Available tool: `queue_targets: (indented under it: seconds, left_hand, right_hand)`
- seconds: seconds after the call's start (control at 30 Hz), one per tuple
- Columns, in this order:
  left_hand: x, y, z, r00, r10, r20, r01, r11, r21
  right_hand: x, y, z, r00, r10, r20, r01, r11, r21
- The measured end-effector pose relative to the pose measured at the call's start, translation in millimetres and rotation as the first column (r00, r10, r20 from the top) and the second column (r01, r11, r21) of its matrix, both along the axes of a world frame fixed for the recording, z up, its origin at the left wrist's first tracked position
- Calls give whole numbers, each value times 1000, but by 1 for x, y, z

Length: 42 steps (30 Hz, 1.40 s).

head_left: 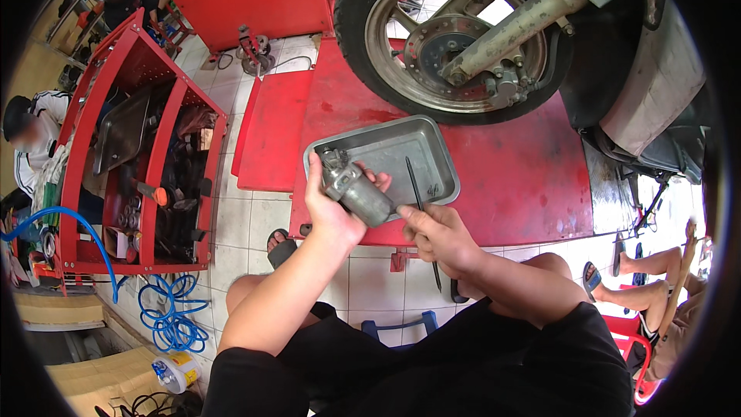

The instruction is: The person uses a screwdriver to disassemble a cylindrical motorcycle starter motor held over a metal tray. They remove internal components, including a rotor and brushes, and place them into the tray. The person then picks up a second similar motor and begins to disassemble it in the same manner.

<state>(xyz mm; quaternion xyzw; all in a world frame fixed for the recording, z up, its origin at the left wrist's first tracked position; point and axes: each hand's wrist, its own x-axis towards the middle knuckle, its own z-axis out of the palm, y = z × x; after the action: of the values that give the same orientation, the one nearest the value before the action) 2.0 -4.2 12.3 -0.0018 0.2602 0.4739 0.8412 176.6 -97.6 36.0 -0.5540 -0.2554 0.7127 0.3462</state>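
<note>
My left hand point(332, 216) is closed around a grimy grey metal cylindrical part point(363, 193) with a fitting at its upper end, held over the near left of a shallow steel tray point(444, 162). My right hand point(438, 238) has curled fingers around a long thin black rod point(411, 174), which slants from over the tray down past the table's front edge. The right thumb's tip is at the lower end of the metal part; whether it touches is unclear. The tray sits on a red platform point(517, 185).
A motorcycle front wheel point(356, 38) stands behind the tray. A red tool trolley point(170, 116) with a blue hose point(166, 309) below it is at left, with people point(35, 139) beyond. Another person's legs point(648, 293) and a red chair point(625, 324) are at right.
</note>
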Motion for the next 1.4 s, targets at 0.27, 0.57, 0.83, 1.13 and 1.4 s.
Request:
queue_targets:
  seconds: [0.27,0.57,0.83,1.13,1.4]
  left_hand:
    - [-9,16,11,924,-174,-339,188,982,6]
    - [-3,5,11,745,-22,-667,257,932,256]
    - [-11,12,9,628,193,-754,291,840,457]
    - [-22,17,-1,602,192,-775,344,813,469]
    - [-25,20,-6,568,236,-788,361,789,496]
  right_hand:
    - [16,5,14,970,233,71,-243,950,194]
    - [24,-1,15,898,440,0,-422,862,280]
    - [27,1,20,858,509,66,-506,817,279]
    - [27,1,23,806,552,216,-592,743,312]
    - [28,0,24,798,558,227,-603,735,311]
